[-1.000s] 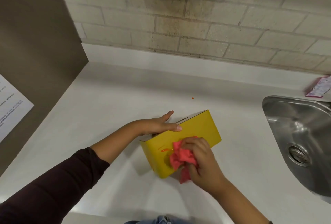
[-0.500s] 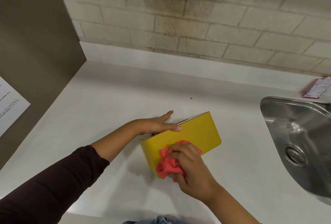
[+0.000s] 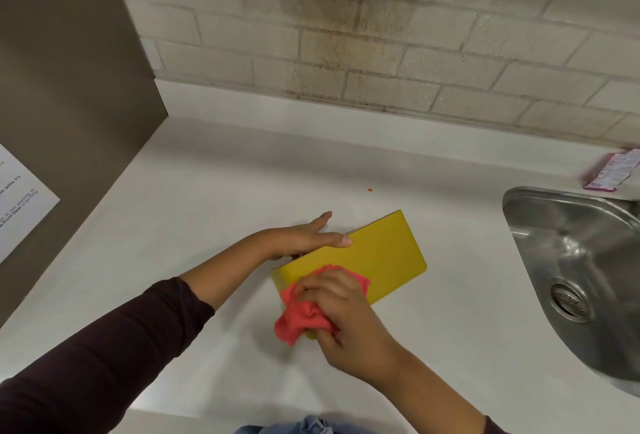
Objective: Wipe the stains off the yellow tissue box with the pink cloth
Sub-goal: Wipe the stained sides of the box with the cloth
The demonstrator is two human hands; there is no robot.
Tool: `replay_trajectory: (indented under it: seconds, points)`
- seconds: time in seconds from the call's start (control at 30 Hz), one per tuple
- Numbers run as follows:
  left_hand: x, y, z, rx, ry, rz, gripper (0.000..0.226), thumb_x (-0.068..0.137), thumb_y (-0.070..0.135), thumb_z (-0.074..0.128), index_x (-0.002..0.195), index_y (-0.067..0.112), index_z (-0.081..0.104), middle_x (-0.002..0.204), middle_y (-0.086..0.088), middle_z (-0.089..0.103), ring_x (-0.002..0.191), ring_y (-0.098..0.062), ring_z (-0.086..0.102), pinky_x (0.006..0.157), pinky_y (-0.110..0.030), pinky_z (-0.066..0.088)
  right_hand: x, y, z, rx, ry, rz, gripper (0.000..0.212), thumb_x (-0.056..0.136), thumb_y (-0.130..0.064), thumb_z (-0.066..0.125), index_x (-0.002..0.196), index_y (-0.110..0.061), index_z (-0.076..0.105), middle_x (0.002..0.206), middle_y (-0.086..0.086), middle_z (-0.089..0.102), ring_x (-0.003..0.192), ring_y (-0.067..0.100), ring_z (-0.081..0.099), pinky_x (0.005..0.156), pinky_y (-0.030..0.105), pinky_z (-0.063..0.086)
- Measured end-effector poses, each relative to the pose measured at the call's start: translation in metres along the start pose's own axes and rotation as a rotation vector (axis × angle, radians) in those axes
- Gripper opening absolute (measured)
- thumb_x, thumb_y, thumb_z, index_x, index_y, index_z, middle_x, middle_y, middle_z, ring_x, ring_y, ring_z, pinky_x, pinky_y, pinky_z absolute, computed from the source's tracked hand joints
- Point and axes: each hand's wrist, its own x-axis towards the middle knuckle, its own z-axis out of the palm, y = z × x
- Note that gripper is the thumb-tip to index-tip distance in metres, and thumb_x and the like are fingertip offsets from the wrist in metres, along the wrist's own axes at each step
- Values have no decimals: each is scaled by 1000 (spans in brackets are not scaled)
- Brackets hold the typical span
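The yellow tissue box [image 3: 381,257] stands on the white counter [image 3: 207,198], its long side facing me. My left hand [image 3: 304,237] grips the box's top left edge, thumb lying along the rim. My right hand [image 3: 343,315] holds the crumpled pink cloth [image 3: 301,317] pressed against the box's lower left corner. The cloth and hand cover that part of the side, so no stain shows there.
A steel sink [image 3: 575,260] is sunk into the counter at the right. A pink packet [image 3: 613,170] lies behind it by the brick wall. A small orange speck [image 3: 370,190] sits on the counter behind the box. A brown panel with a paper sheet [image 3: 17,198] bounds the left.
My right hand has slid the pink cloth leftward along the box's side to its lower left corner, covering the orange stain seen earlier. My left hand stays on the top edge.
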Motion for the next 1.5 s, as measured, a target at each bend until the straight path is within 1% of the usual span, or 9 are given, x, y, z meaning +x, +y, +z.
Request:
replay_trajectory:
  seconds: [0.3, 0.4, 0.53, 0.77, 0.9, 1.07, 1.27, 1.4, 1.5]
  points:
    - [-6, 0, -3, -26, -3, -9, 88, 82, 57, 50, 147, 35, -5, 160, -2, 2, 145, -28, 17, 114, -45, 26, -50, 16, -29, -19, -202, 93, 30, 67, -4, 48, 93, -12, 63, 93, 1, 64, 90, 17, 53, 87, 28, 40]
    - [-9, -3, -2, -47, -1, 9, 85, 84, 54, 49, 147, 34, -4, 160, -2, 4, 144, -27, 21, 112, -42, 29, -76, 27, -39, 272, 155, 545, 27, 72, 0, 47, 84, -16, 66, 84, 1, 70, 86, 19, 63, 78, 35, 48]
    - [-15, 1, 5, -12, 3, 81, 98, 73, 57, 61, 147, 35, 2, 159, -4, 11, 143, -26, 22, 112, -38, 26, -88, 33, -62, 1293, 670, 917, 26, 87, -25, 53, 79, -11, 73, 86, 19, 74, 76, 40, 70, 65, 56, 57]
    - [-33, 15, -9, 109, -80, 238, 74, 67, 39, 71, 128, 50, 29, 139, -3, 38, 123, -20, 46, 103, -35, 44, -70, 20, -79, 1750, 811, 735, 49, 42, -17, 92, 84, 1, 75, 90, 25, 73, 83, 37, 72, 66, 51, 59]
    - [-46, 13, -16, 145, -165, 266, 71, 67, 26, 74, 122, 45, 33, 138, 2, 37, 126, -18, 44, 99, -33, 47, -62, 10, -80, 1781, 735, 692, 35, 51, -19, 85, 80, 0, 76, 81, 19, 75, 76, 32, 74, 66, 43, 60]
    - [-68, 12, -24, 195, -178, 326, 79, 68, 13, 74, 125, 47, 32, 140, 32, 22, 126, 24, 23, 100, -4, 33, -55, 0, -74, 1757, 740, 728, 46, 33, -19, 96, 72, -3, 75, 73, 15, 74, 68, 28, 73, 61, 40, 60]
    - [-104, 8, -6, 129, 81, 388, 70, 63, 29, 70, 126, 39, 41, 145, 26, 32, 131, 7, 34, 106, -17, 35, -40, -14, -67, 1847, 654, 670, 41, 36, -15, 97, 68, -6, 73, 70, 14, 71, 64, 27, 72, 60, 43, 59]
    - [-108, 11, 33, -316, 436, 415, 63, 54, 57, 63, 111, 31, 56, 118, 8, 61, 107, -9, 59, 83, -19, 48, -26, -26, -59, 1917, 476, 631, 33, 83, -19, 71, 101, 8, 69, 104, 30, 68, 100, 38, 67, 88, 49, 52]
    - [-100, 7, 48, -298, 737, 473, 56, 60, 61, 52, 97, 20, 63, 106, 2, 63, 100, -9, 58, 82, -24, 42, -24, -31, -59, 1667, 391, 817, 41, 67, -25, 82, 94, 5, 73, 100, 27, 71, 87, 36, 71, 72, 44, 59]
